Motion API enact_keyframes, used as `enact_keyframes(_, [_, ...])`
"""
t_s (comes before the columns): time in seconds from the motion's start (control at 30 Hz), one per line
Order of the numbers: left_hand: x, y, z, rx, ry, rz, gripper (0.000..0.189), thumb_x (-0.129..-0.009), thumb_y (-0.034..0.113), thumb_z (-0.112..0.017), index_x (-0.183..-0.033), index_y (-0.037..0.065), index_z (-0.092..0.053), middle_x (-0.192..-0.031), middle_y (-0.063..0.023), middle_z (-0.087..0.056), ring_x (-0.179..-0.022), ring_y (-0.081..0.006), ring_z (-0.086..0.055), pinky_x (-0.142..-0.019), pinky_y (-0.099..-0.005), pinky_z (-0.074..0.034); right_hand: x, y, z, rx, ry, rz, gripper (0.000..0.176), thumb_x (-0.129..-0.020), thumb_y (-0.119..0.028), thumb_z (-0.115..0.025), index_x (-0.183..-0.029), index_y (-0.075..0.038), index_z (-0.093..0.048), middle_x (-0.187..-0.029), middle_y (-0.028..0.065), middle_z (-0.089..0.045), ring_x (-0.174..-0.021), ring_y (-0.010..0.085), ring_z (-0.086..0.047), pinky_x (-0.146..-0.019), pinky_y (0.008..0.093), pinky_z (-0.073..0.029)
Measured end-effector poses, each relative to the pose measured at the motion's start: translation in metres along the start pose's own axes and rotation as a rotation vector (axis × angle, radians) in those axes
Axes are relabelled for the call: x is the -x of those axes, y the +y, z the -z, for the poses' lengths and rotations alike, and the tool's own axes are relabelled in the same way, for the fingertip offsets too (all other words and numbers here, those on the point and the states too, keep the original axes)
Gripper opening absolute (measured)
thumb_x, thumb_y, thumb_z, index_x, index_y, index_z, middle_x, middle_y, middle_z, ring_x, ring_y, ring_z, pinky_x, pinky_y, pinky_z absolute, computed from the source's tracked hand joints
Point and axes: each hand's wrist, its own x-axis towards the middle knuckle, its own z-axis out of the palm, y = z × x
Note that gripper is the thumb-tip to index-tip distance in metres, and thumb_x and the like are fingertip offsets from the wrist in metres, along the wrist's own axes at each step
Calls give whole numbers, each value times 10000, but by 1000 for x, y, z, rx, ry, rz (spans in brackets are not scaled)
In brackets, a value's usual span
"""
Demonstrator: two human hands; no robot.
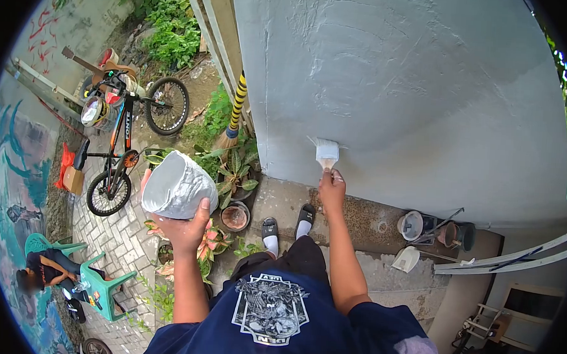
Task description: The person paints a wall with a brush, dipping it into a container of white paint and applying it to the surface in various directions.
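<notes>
My left hand (188, 230) grips a round tub (180, 186) smeared with pale grey-white paint, the thumb pressed on its near side. The tub is tilted, and how much paint is inside cannot be made out. In my right hand (331, 191) is a paintbrush (327, 152), held by its handle with the fingers closed. Its wide bristles, coated white, lie against the lower part of the grey wall (397, 87). Thin light strokes show beside the bristles. The wall has rough raised patches and a darker, damp-looking area to the right.
A broom (238, 104) with a yellow-black handle leans by the wall's left edge, near potted plants (237, 174). A bicycle (127, 127) stands on the paving. A person (44, 270) sits by a green table (100, 285). Buckets (411, 225) and a dustpan (406, 259) lie right.
</notes>
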Motion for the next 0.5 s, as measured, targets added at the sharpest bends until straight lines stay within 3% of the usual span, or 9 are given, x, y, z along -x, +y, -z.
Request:
enact_keyframes(0.07, [-3,5,-7,49,-1,31,1065,-705,204,-864,-1526,-11,-220,-1388,-164,-429,-1246,-261,-510,-1057,-405,-449,29,-73,19,-275,-64,-40,216,-1036,-228,-545,-934,-39,-574,-622,-23,-493,-496,56,-441,-435,242,-353])
enact_keyframes(0.1, [-4,8,-9,50,1,31,1065,-705,204,-864,-1526,-11,-220,-1388,-164,-429,-1246,-261,-510,-1057,-405,-449,39,-97,25,-273,-64,-38,216,-1036,-228,-545,-934,-39,-574,-622,-23,-493,-496,56,-441,-435,242,-353])
enact_keyframes(0.17, [-5,12,-13,59,-6,20,1060,-708,193,-858,-1527,-7,-215,-1381,-165,-433,-1246,-268,-513,-1058,-407,-450,53,-132,36,-377,-97,185,157,-1045,-196,-537,-1013,-49,-580,-660,-39,-480,-521,29,-406,-465,218,-336])
enact_keyframes(0.27, [-3,12,-18,70,-5,-4,1057,-703,181,-854,-1525,-5,-216,-1377,-164,-437,-1246,-273,-516,-1057,-408,-451,49,-162,36,-370,-98,340,157,-1051,-192,-530,-1032,-42,-573,-679,-34,-483,-555,25,-391,-496,215,-330])
enact_keyframes(0.37, [0,13,-18,65,-23,0,1063,-692,172,-853,-1526,-5,-216,-1375,-165,-440,-1247,-272,-515,-1056,-407,-451,26,-129,3,-301,-91,347,179,-1047,-192,-539,-986,-26,-566,-699,-32,-504,-585,44,-410,-523,246,-362])
enact_keyframes(0.5, [3,13,-11,39,-18,15,1074,-685,177,-858,-1530,-1,-218,-1382,-168,-438,-1252,-270,-513,-1057,-407,-448,-11,-3,-50,-66,-12,376,190,-1027,-167,-550,-969,13,-567,-720,67,-566,-635,135,-498,-597,316,-436])
